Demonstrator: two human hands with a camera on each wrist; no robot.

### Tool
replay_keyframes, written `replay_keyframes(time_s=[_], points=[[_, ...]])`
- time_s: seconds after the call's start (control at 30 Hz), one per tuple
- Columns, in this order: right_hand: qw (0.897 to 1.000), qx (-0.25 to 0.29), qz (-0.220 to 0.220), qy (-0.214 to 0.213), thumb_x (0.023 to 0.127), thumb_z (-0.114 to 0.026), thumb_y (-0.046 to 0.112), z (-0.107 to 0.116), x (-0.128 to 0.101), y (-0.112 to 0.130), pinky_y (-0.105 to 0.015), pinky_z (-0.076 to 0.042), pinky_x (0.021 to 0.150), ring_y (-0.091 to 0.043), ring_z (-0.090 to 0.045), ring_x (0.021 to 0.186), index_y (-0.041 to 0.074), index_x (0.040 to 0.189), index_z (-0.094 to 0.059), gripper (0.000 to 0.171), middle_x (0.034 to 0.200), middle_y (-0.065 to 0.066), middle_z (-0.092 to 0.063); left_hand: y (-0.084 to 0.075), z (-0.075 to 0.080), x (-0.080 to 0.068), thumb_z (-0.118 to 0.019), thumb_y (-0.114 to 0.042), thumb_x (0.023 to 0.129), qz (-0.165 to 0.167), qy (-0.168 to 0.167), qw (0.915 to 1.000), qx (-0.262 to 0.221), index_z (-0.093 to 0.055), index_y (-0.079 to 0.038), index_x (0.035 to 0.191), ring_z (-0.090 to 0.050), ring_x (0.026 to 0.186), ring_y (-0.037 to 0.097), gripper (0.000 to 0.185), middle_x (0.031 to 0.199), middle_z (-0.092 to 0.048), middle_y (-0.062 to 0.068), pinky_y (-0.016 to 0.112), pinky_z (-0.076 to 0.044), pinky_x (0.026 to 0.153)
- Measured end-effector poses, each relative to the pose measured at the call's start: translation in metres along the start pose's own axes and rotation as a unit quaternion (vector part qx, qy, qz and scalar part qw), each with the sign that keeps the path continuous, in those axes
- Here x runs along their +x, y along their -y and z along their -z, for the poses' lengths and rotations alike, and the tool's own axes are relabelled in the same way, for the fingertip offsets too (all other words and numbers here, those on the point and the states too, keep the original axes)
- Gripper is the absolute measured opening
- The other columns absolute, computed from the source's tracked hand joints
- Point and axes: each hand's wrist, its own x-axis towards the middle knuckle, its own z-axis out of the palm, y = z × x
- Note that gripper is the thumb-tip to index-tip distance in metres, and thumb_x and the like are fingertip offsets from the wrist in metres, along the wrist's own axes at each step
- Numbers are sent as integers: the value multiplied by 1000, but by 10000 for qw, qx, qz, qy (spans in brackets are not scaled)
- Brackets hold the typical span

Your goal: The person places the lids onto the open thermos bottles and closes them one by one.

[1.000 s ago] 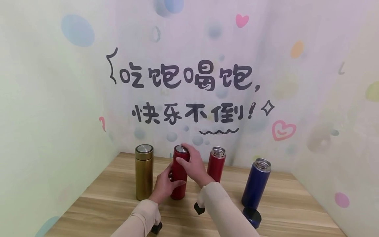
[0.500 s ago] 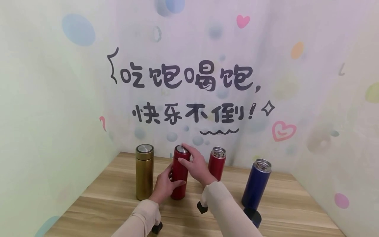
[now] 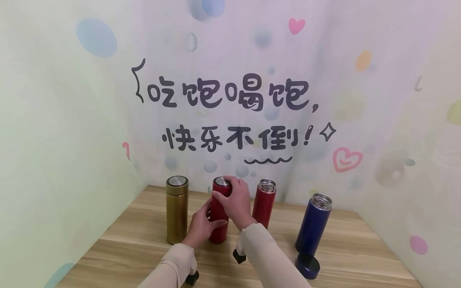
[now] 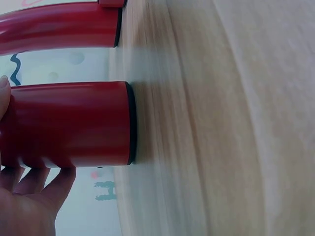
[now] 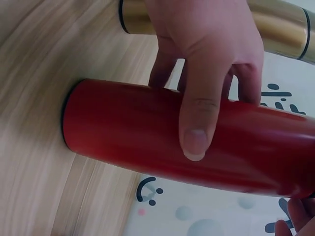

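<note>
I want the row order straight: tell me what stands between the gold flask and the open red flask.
In the head view, the capped red flask stands between the gold flask and the open red flask, held by the left hand and right hand.

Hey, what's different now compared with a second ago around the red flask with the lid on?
The right hand has curled its fingers lower round the silver-topped lid of the red metal flask, where earlier one fingertip lay on top. The left hand still grips the flask's body. The gold flask, open red flask, blue flask and loose blue lid stayed put.
</note>
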Motion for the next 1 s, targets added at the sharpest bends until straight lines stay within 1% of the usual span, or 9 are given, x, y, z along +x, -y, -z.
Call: replay_keyframes(time_s=[0.1,0.2,0.33,0.4,0.47,0.6,0.73,0.9,1.0], points=[[9999,145,-40,79,82,-80,34,1,0,1,-39,-55,84,-22,-49,111,20,132,-52,59,119,-4,-54,0,0,0,-80,-24,82,15,22,10000,-18,-30,-21,154,-51,125,36,88,142,-50,10,54,-45,97],[9953,811,-121,515,84,-78,31,5,0,1,-41,-54,88,-23,-51,114,18,135,-45,62,124,-5,-53,1,0,1,-80,-23,82,15,35,10000,-37,-30,-21,153,-52,124,36,87,142,-51,10,54,-45,97],[9721,1943,-163,1303,92,-68,26,13,4,-4,-49,-48,96,-30,-49,121,15,140,-37,58,135,-9,-49,1,1,2,-80,-22,82,-53,-13,10000,-20,-30,-19,153,-53,123,36,87,141,-51,10,53,-47,95],[9610,2278,-137,1562,95,-63,23,18,6,-9,-52,-45,99,-32,-46,125,15,142,-37,54,137,-11,-48,2,1,2,-80,-22,82,-89,-46,9999,-16,-30,-19,153,-53,123,36,87,141,-52,10,53,-47,95],[9560,2401,-84,1684,96,-61,21,22,8,-14,-55,-40,103,-33,-44,128,16,142,-41,51,138,-10,-49,3,1,2,-80,-22,81,-110,-63,9999,-17,-31,-19,153,-54,122,35,87,140,-52,9,53,-47,95],[9600,2258,-36,1652,95,-64,21,24,11,-20,-55,-35,107,-30,-45,128,20,141,-47,50,135,-5,-54,4,0,2,-81,-23,81,-156,-76,9998,-19,-31,-18,153,-54,122,34,88,140,-53,9,52,-47,95],[9682,2080,22,1392,92,-68,23,22,9,-20,-53,-33,107,-25,-48,124,21,138,-51,49,131,-1,-57,5,0,1,-81,-23,80,-186,-67,9998,-33,-32,-18,153,-55,121,34,88,140,-53,9,51,-48,95],[9755,1981,14,953,89,-73,27,17,4,-17,-52,-41,102,-23,-52,117,24,134,-54,49,125,0,-60,5,-1,2,-81,-22,80,-227,-59,9997,-37,-32,-18,153,-55,121,35,88,139,-53,10,52,-48,95],[9807,1826,-73,688,86,-76,29,14,2,-16,-47,-48,96,-20,-54,113,25,131,-55,50,122,2,-60,4,-1,1,-81,-21,81,-221,-49,9997,1,-31,-18,153,-54,121,35,88,140,-53,10,51,-48,95]])
